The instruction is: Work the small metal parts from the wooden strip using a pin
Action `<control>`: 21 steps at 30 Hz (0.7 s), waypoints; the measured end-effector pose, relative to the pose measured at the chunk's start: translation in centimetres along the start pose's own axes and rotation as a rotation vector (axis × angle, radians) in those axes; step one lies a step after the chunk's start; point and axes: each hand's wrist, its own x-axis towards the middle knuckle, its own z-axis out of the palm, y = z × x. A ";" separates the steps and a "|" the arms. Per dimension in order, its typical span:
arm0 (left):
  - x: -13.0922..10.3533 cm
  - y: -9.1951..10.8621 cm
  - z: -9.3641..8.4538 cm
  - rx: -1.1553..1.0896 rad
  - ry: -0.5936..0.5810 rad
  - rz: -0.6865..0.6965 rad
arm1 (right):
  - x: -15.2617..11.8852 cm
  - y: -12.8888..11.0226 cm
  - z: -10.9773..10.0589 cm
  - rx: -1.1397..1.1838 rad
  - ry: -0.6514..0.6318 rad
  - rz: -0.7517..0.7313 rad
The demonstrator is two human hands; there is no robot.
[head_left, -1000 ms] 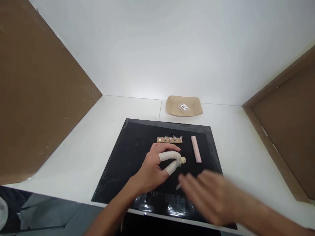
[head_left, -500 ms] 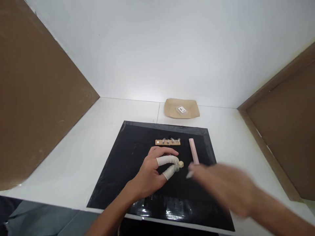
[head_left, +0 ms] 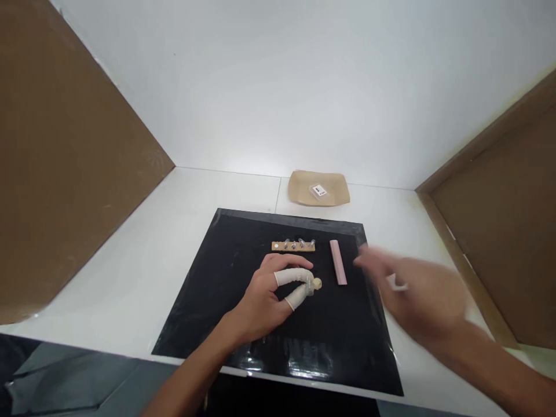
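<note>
My left hand (head_left: 269, 298), with white finger cots on the thumb and one finger, pinches a small clear-grey piece (head_left: 310, 287). A pale yellow rounded knob (head_left: 317, 284) sticks out at its right end; I cannot make out its exact kind. My right hand (head_left: 417, 292) is blurred, off to the right over the edge of the black mat (head_left: 243, 243). Something white shows near its fingers, too smeared to name. Between the hands lies a pink bar (head_left: 337, 262). Beyond my left hand is a tan strip (head_left: 281, 247) carrying several small clear pieces and a white dot.
Against the white back wall stands a tan paper tray (head_left: 336, 198) holding a small clear case (head_left: 319, 191) with a printed label. Brown panels close in the left side (head_left: 73, 162) and the right side (head_left: 499, 191). White tabletop (head_left: 134, 272) surrounds the mat.
My right hand has swung away from the pink bar's near end, up and to the right, uncovering that end. My left hand keeps its pinch in about the same place. The view has shifted slightly.
</note>
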 end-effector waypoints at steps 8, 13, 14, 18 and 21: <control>0.0 0.0 0.3 -0.001 -0.009 0.001 | -1.4 -0.4 -0.2 -0.077 -0.067 0.033; 0.1 0.0 0.4 -0.003 -0.004 0.007 | -2.1 -0.8 0.2 -0.022 -0.098 -0.093; 0.2 0.0 0.4 -0.003 -0.004 0.011 | -1.9 -0.8 0.2 -0.012 -0.093 -0.129; 0.2 -0.1 0.5 -0.012 -0.004 0.014 | -1.3 -0.5 0.0 0.000 -0.097 -0.239; 0.2 -0.2 0.6 -0.012 -0.009 0.006 | -1.5 -0.6 0.0 -0.002 -0.095 -0.229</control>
